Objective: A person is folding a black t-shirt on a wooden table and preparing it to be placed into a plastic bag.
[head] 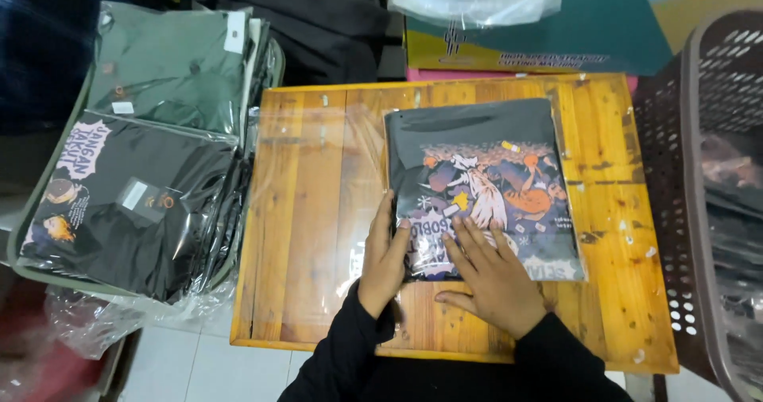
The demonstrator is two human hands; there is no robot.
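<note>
A folded black printed T-shirt in a clear plastic bag (pixel 485 187) lies centre-right on the wooden desk (pixel 310 211). Left hand (pixel 385 257) and right hand (pixel 493 279) press flat, fingers spread, on its lower edge — soft, light, probably slippery; best gripped by the edges.

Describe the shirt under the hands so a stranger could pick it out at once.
Start at the small wooden table in the middle. On its right half lies a folded black shirt in a clear plastic bag, with the left hand and the right hand pressing its near edge. Unlike the bagged shirts stacked at left, it shows a large orange-and-white cartoon print.
</note>
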